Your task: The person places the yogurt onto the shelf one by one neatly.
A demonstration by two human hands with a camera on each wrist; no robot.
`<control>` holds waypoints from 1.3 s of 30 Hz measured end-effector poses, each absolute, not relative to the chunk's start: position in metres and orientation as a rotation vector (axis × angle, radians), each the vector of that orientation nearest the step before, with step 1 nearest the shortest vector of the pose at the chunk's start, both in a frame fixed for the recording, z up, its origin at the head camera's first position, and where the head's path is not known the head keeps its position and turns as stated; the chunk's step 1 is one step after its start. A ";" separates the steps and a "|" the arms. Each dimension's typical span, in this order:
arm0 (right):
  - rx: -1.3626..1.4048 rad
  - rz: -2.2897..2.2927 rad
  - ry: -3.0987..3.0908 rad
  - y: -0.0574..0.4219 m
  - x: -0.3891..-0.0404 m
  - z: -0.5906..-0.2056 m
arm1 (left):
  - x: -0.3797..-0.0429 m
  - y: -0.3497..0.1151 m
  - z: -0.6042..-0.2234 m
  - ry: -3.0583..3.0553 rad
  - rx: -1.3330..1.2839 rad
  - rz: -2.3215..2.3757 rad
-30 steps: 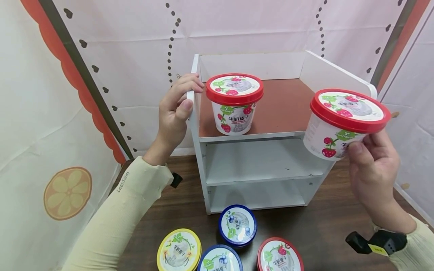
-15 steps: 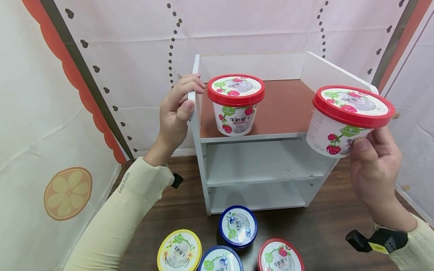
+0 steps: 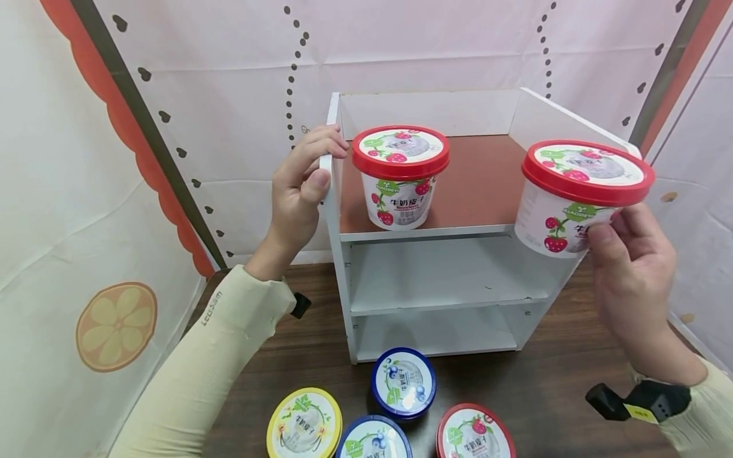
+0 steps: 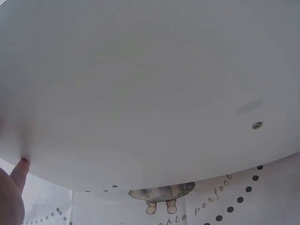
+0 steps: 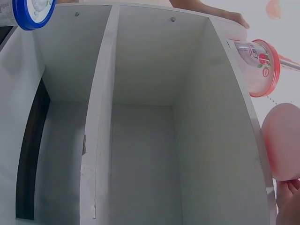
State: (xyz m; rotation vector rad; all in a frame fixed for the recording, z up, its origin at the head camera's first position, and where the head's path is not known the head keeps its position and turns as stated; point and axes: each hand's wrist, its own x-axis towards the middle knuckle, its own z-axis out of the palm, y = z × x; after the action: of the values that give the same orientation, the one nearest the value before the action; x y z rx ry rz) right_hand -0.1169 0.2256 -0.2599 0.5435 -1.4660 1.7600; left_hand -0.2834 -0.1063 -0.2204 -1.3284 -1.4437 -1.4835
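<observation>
My left hand (image 3: 300, 175) grips the upper left side panel of a white shelf unit (image 3: 446, 273), fingers over its edge and thumb in front. In the left wrist view, one fingertip touches that white panel. A lidded strawberry cup (image 3: 401, 200) with a red lid stands upright on the brown top board, at its front left. My right hand (image 3: 635, 273) pinches a second red-lidded strawberry cup (image 3: 552, 222) by its lower right side, slightly tilted, at the board's front right. The right wrist view has this cup's base (image 5: 283, 143) beside the board's edge; whether they touch I cannot tell.
On the dark wooden table (image 3: 321, 343) before the shelf stand a yellow-lidded cup (image 3: 303, 425), two blue-lidded cups (image 3: 403, 383) and a red-lidded cup (image 3: 475, 432). White side panels rise above the top board. Patterned cloth (image 3: 429, 44) hangs behind and at both sides.
The cup in my right hand has risen a little, then shifted left toward the top board, and tilts less. My left hand keeps its hold on the panel.
</observation>
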 end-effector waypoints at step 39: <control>0.386 1.585 -1.574 0.223 -0.125 -0.249 | -0.283 -0.106 -0.221 -1.455 -1.318 -1.499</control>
State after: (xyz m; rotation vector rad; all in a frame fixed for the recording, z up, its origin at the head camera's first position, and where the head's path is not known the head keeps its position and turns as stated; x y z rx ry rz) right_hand -0.1248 0.2231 -0.2491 0.3857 -1.5740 1.5848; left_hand -0.2833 -0.1061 -0.2207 -1.3181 -1.4545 -1.4992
